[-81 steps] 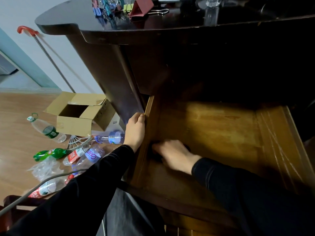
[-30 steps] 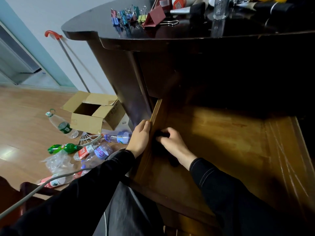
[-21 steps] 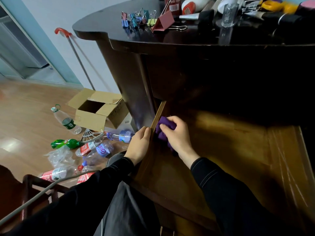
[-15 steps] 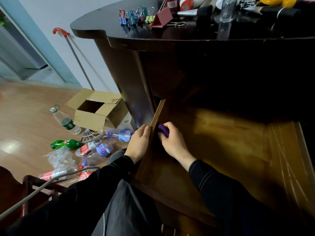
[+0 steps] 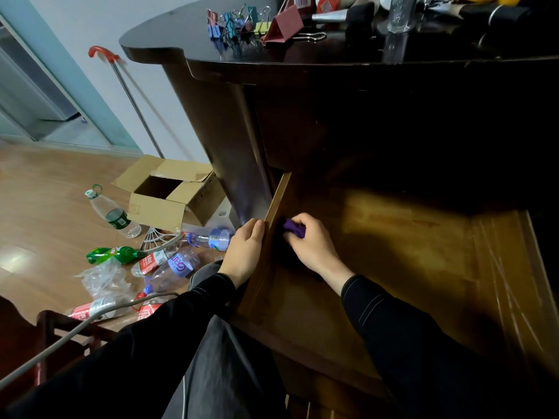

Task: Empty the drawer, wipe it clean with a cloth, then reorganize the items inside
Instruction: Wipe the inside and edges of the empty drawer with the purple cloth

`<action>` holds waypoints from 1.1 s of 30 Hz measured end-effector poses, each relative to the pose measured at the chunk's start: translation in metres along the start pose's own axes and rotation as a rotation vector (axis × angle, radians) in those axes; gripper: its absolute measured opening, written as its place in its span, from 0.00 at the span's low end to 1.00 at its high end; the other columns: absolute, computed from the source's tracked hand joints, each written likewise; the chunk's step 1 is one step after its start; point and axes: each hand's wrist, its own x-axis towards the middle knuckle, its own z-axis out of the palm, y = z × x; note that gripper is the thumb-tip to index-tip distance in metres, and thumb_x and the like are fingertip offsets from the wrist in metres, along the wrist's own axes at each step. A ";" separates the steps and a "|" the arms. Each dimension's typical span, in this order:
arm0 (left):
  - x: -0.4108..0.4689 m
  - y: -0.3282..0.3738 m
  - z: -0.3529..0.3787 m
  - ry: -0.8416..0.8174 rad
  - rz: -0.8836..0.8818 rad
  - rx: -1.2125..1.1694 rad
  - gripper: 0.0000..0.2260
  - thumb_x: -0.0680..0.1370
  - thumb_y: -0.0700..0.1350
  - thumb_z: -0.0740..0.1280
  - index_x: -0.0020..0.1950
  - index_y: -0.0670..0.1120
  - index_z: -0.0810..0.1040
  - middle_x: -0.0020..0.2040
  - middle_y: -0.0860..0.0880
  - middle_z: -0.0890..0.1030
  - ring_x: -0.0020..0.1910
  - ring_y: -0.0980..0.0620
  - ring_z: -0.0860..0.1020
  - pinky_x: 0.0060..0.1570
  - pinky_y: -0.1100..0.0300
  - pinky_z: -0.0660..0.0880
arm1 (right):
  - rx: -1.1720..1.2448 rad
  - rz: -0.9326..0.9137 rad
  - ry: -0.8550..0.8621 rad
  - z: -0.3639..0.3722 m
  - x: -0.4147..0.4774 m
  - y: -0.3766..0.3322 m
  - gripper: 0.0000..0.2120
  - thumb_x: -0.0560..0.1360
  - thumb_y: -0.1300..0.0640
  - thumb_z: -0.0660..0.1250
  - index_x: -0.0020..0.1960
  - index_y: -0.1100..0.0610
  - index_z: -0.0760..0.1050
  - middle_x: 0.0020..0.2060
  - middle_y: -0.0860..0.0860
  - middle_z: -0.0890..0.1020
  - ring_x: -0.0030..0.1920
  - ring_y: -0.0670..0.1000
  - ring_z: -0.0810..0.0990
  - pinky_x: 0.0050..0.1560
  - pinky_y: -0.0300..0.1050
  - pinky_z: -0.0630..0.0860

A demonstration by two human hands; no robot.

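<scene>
since the earliest frame the right hand (image 5: 314, 246) has moved from the near part of the drawer (image 5: 393, 267) floor to farther along the left wall (image 5: 276, 201). the purple cloth (image 5: 294, 228), then hidden, now shows past the knuckles. compared with a moment ago, the cloth sits lower against the wall. the left hand (image 5: 245, 255) has stayed on that wall's top edge.

the right hand's fingers are curled round the bunched cloth, pressing it to the inside of the left wall. the left hand holds the wall from outside, thumb on the edge and fingers hidden. the drawer is pulled well out and nothing shows in it; the far end is in shadow.

risks, as i judge them: sideways rubbing could rock or skew a drawer drawn this far out if the left hand lets go. the small wad could skip the corners, and the dark far end under the desk top (image 5: 181, 46) may go unwiped.
</scene>
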 end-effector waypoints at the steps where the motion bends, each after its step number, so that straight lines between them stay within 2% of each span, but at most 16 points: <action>1: 0.000 0.000 0.000 0.006 0.006 -0.009 0.15 0.86 0.53 0.53 0.58 0.51 0.77 0.57 0.47 0.80 0.57 0.50 0.77 0.60 0.52 0.69 | 0.046 -0.041 0.045 0.000 0.000 -0.005 0.13 0.79 0.57 0.70 0.62 0.54 0.75 0.54 0.47 0.79 0.51 0.44 0.78 0.43 0.29 0.75; 3: 0.000 0.001 0.001 0.024 0.028 -0.019 0.15 0.86 0.51 0.53 0.57 0.49 0.78 0.56 0.47 0.80 0.57 0.49 0.77 0.59 0.53 0.71 | 0.098 -0.124 0.096 0.007 -0.004 -0.013 0.11 0.78 0.57 0.70 0.60 0.53 0.75 0.52 0.45 0.78 0.51 0.43 0.78 0.44 0.30 0.77; 5: -0.001 0.001 0.000 0.032 0.036 -0.015 0.14 0.86 0.51 0.54 0.55 0.48 0.78 0.54 0.46 0.80 0.55 0.49 0.77 0.57 0.54 0.71 | 0.063 -0.116 0.075 0.016 -0.010 -0.010 0.13 0.79 0.57 0.69 0.62 0.53 0.73 0.56 0.48 0.78 0.56 0.46 0.78 0.54 0.39 0.79; 7: -0.001 0.002 0.000 0.022 0.026 -0.009 0.15 0.86 0.51 0.53 0.56 0.47 0.78 0.54 0.45 0.80 0.55 0.49 0.77 0.59 0.51 0.72 | 0.050 0.024 -0.032 0.019 -0.015 -0.003 0.13 0.80 0.57 0.68 0.64 0.53 0.72 0.58 0.49 0.77 0.60 0.50 0.77 0.61 0.48 0.78; 9: -0.002 0.002 -0.001 0.016 0.022 -0.008 0.15 0.86 0.51 0.53 0.56 0.46 0.78 0.55 0.44 0.80 0.55 0.47 0.77 0.62 0.48 0.72 | 0.010 0.139 -0.140 0.016 -0.016 0.003 0.14 0.80 0.57 0.67 0.65 0.54 0.72 0.61 0.51 0.78 0.62 0.53 0.77 0.64 0.53 0.76; 11: -0.002 0.002 -0.001 0.019 0.027 -0.008 0.16 0.86 0.51 0.53 0.55 0.45 0.78 0.54 0.44 0.80 0.55 0.46 0.77 0.62 0.47 0.71 | -0.006 0.130 -0.106 0.008 -0.010 0.001 0.13 0.80 0.58 0.68 0.64 0.54 0.74 0.60 0.50 0.79 0.59 0.51 0.79 0.60 0.48 0.78; 14: -0.002 0.002 -0.001 0.013 0.016 -0.010 0.15 0.86 0.52 0.53 0.56 0.47 0.78 0.54 0.46 0.80 0.55 0.49 0.77 0.59 0.52 0.71 | 0.148 0.003 0.023 0.005 -0.006 -0.010 0.10 0.79 0.57 0.69 0.58 0.49 0.74 0.52 0.45 0.79 0.48 0.39 0.80 0.42 0.30 0.76; 15: -0.002 0.002 -0.001 0.017 0.021 -0.010 0.15 0.86 0.51 0.53 0.55 0.48 0.78 0.53 0.46 0.80 0.55 0.49 0.77 0.57 0.53 0.70 | 0.167 -0.031 0.028 0.008 -0.007 -0.012 0.10 0.79 0.57 0.69 0.58 0.49 0.74 0.52 0.45 0.79 0.48 0.38 0.80 0.42 0.30 0.76; 17: -0.001 0.003 0.000 0.022 0.025 -0.007 0.15 0.86 0.51 0.53 0.54 0.47 0.77 0.52 0.46 0.80 0.53 0.49 0.77 0.56 0.54 0.70 | 0.068 -0.029 -0.014 0.018 -0.012 -0.006 0.12 0.79 0.57 0.68 0.62 0.51 0.72 0.57 0.49 0.78 0.55 0.45 0.79 0.52 0.38 0.77; 20: -0.002 0.004 -0.001 0.003 0.002 -0.014 0.16 0.86 0.51 0.53 0.58 0.46 0.77 0.56 0.45 0.80 0.57 0.48 0.77 0.63 0.51 0.71 | -0.136 0.105 -0.169 0.025 -0.018 0.008 0.15 0.80 0.58 0.67 0.64 0.54 0.71 0.62 0.53 0.78 0.63 0.55 0.77 0.62 0.49 0.74; 23: -0.003 0.003 -0.001 0.006 0.008 -0.013 0.16 0.86 0.52 0.53 0.59 0.46 0.77 0.57 0.44 0.80 0.57 0.47 0.77 0.64 0.49 0.71 | -0.152 0.111 -0.148 0.011 -0.010 0.006 0.12 0.79 0.58 0.68 0.61 0.52 0.73 0.58 0.50 0.79 0.60 0.54 0.78 0.60 0.51 0.76; 25: -0.003 0.004 -0.001 0.012 0.014 -0.010 0.15 0.86 0.51 0.53 0.58 0.47 0.77 0.56 0.45 0.80 0.57 0.48 0.77 0.62 0.51 0.71 | -0.035 0.023 -0.037 0.006 -0.006 -0.002 0.10 0.78 0.57 0.69 0.58 0.48 0.73 0.53 0.45 0.79 0.54 0.49 0.79 0.52 0.44 0.78; 27: -0.002 0.004 -0.001 0.021 0.018 -0.011 0.14 0.86 0.51 0.54 0.57 0.48 0.77 0.56 0.46 0.80 0.57 0.49 0.77 0.61 0.52 0.71 | 0.084 -0.051 0.008 0.011 -0.009 -0.009 0.11 0.78 0.55 0.69 0.57 0.46 0.72 0.53 0.44 0.78 0.52 0.43 0.79 0.49 0.37 0.77; 29: -0.003 0.005 -0.001 0.022 0.010 -0.013 0.15 0.86 0.51 0.54 0.58 0.47 0.77 0.56 0.45 0.80 0.57 0.48 0.77 0.64 0.50 0.71 | 0.027 -0.046 -0.051 0.021 -0.016 -0.004 0.13 0.78 0.56 0.68 0.61 0.49 0.70 0.58 0.49 0.76 0.56 0.48 0.78 0.55 0.44 0.78; 31: -0.003 0.006 -0.001 0.015 0.001 -0.010 0.15 0.86 0.51 0.53 0.59 0.46 0.77 0.57 0.45 0.80 0.57 0.48 0.77 0.65 0.48 0.71 | -0.129 0.057 -0.182 0.025 -0.021 0.003 0.16 0.79 0.58 0.67 0.65 0.52 0.69 0.63 0.52 0.75 0.62 0.55 0.76 0.62 0.52 0.76; 33: -0.005 0.006 -0.001 0.020 0.009 -0.014 0.15 0.86 0.51 0.53 0.57 0.46 0.77 0.56 0.44 0.80 0.56 0.46 0.77 0.65 0.47 0.71 | -0.243 0.143 -0.260 0.019 -0.018 0.007 0.19 0.78 0.59 0.67 0.68 0.52 0.69 0.65 0.52 0.76 0.65 0.56 0.75 0.65 0.52 0.73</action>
